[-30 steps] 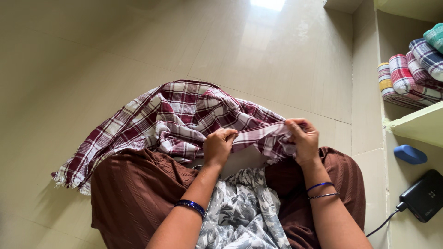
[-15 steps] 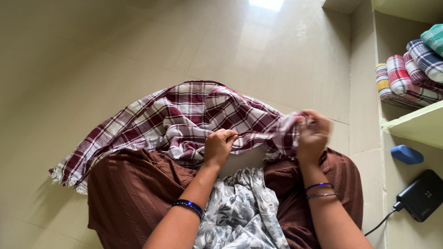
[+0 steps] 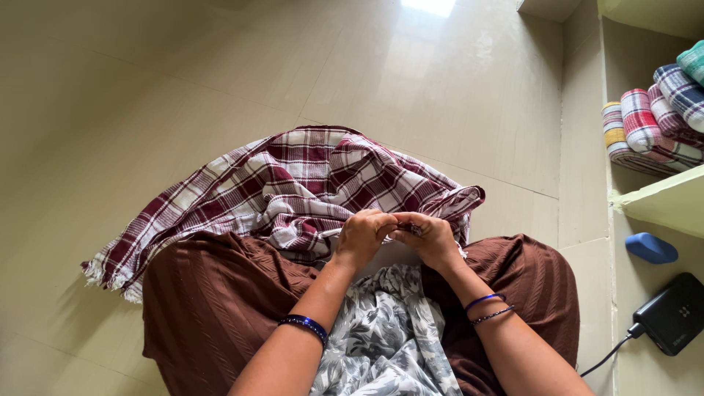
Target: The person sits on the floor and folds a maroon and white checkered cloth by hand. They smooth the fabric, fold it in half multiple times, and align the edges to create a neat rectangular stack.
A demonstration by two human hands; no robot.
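A maroon and white checked cloth (image 3: 293,183) with a fringed end lies crumpled over my knees and the floor. My left hand (image 3: 361,236) and my right hand (image 3: 430,238) meet at its near edge, fingers pinched on the fabric, knuckles almost touching. A dark blue bangle sits on my left wrist and thin bangles on my right. My lap is covered by brown trousers (image 3: 213,308) and a grey floral garment (image 3: 385,337).
Rolled checked cloths (image 3: 649,128) are stacked on a shelf at the right. Below the shelf lie a blue oval object (image 3: 651,248) and a black box with a cable (image 3: 673,314). Beige floor tiles (image 3: 183,88) spread ahead.
My right hand has moved left along the cloth's edge until it meets my left hand. The cloth's right side has been gathered inward.
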